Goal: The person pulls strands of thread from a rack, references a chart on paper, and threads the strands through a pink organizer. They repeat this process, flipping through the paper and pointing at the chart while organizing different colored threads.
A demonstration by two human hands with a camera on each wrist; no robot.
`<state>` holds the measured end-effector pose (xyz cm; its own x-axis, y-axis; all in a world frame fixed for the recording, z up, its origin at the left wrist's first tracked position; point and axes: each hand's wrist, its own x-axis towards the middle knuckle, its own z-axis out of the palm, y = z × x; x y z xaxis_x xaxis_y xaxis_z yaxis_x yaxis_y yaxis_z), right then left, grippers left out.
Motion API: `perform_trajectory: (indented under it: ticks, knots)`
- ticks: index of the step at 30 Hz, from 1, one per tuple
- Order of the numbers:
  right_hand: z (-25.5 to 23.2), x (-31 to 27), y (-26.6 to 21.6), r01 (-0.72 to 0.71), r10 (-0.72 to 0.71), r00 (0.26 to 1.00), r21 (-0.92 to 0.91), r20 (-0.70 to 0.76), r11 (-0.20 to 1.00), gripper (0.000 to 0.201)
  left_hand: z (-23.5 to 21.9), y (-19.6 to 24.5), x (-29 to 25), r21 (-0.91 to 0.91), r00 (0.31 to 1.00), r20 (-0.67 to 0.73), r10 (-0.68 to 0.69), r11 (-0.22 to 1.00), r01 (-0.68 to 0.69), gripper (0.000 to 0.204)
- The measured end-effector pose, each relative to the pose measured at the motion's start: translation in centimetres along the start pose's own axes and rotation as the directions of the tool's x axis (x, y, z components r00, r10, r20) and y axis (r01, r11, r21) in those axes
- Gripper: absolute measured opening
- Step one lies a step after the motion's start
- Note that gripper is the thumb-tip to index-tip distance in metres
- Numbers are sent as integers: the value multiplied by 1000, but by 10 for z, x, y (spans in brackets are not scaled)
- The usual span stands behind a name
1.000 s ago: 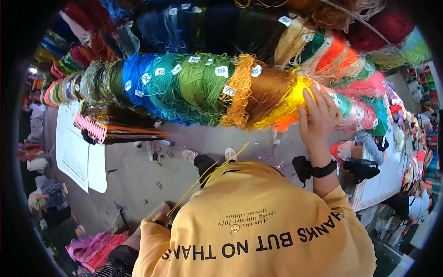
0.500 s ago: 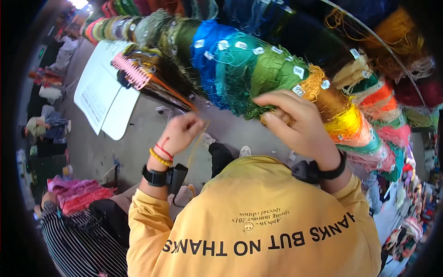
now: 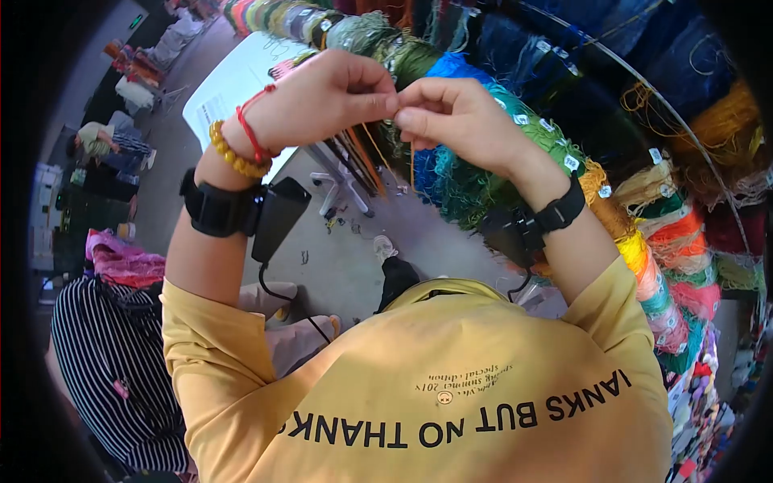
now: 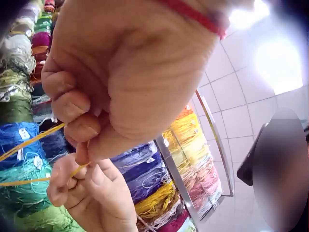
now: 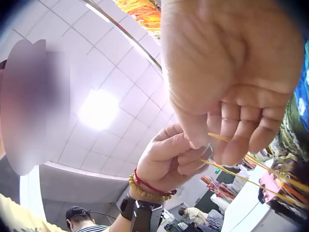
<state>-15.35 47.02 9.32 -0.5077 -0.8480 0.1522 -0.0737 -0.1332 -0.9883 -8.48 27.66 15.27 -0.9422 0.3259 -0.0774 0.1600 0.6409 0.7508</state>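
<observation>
Both hands meet in front of the hanging yarn. The left hand (image 3: 326,97) pinches a thin yellow-orange thread (image 4: 29,145) between thumb and fingers, the other fingers curled. Touching it fingertip to fingertip, the right hand (image 3: 467,125) pinches the same thread with thumb and index finger. In the right wrist view two strands of thread (image 5: 251,180) trail away from the fingers. Behind the hands runs a long row of labelled skeins, among them green skeins (image 3: 543,133) and blue ones. Whether the thread is looped or knotted at the fingertips cannot be told.
Left of the row stands a white board (image 3: 241,72). More skeins (image 3: 684,237) hang at the right under a curved metal rail (image 3: 644,84). A person in striped clothing (image 3: 113,370) is at the lower left; another person (image 3: 105,141) is farther back.
The right hand has left the yellow skein and moved left; the left hand has come up to meet it. The head view has turned, shifting the skein row rightward.
</observation>
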Motion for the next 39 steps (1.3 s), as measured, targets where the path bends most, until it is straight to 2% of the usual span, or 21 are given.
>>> perform_trajectory:
  ticks: [2,5,9,14,15,18,19,22,24,25,26,27,28,30,32,33,34,36,37,38,39]
  knots:
    - [-1,8,-1,31,-31,1000,-78,4,996,17,-7,6,-7,29,998,-10,-61,998,62,16]
    - [8,15,-2,83,-84,996,-74,-5,994,16,-14,14,-17,32,991,7,-137,990,136,18]
    - [13,24,2,128,-129,992,-108,-2,986,18,-20,2,-31,-36,992,-91,-87,996,85,18]
    - [22,39,11,122,-122,993,-86,7,989,16,-22,-1,-44,-112,977,-155,-144,985,128,17]
    - [27,43,13,165,-166,986,-31,-10,986,15,-20,-3,-47,-141,973,-169,-157,981,133,17]
    - [32,50,1,87,-87,996,-34,15,996,17,-16,-15,-54,-145,942,-284,-180,979,143,16]
    - [32,53,-1,62,-58,997,-80,48,995,17,-14,-20,-58,-189,906,-368,-210,971,148,15]
    - [29,63,-4,35,-16,995,-198,96,979,17,-19,-50,-71,-284,846,-453,-280,945,161,14]
    - [34,71,5,65,-52,997,-238,61,969,17,-11,-73,-73,-401,847,-403,-346,899,176,14]
    - [39,75,8,74,-68,995,-93,70,993,16,-3,-84,-72,-437,867,-365,-339,885,162,16]
    - [42,79,8,6,-17,989,80,146,997,17,6,-90,-70,-511,877,-305,-372,841,179,18]
    - [44,84,12,-61,25,979,171,203,983,17,13,-98,-66,-589,897,-246,-367,792,163,19]
    - [46,90,20,-132,63,963,255,263,958,18,24,-103,-59,-685,893,-267,-361,723,88,13]
    - [51,102,30,-213,65,938,417,341,884,16,28,-117,-54,-720,924,-205,-324,689,82,10]
    - [40,119,27,-134,98,989,390,110,911,17,20,-141,-52,-693,922,-226,-313,717,74,14]
    - [27,134,25,-77,56,996,394,64,916,18,10,-148,-53,-645,887,-294,-355,759,90,21]
    - [23,150,20,-34,32,999,301,12,953,17,0,-155,-54,-627,860,-387,-331,779,18,23]
    - [35,178,19,-120,116,992,-127,-41,985,14,-21,-169,-52,-564,784,-559,-269,816,-122,28]
    - [49,189,23,-152,155,988,-137,13,979,14,-31,-175,-51,-534,790,-577,-208,828,-172,33]
    - [58,201,37,-101,123,989,-225,87,969,13,-38,-183,-49,-524,781,-591,-201,832,-182,33]
    - [68,212,46,-173,189,975,-139,115,975,13,-43,-190,-49,-515,772,-605,-198,836,-190,33]
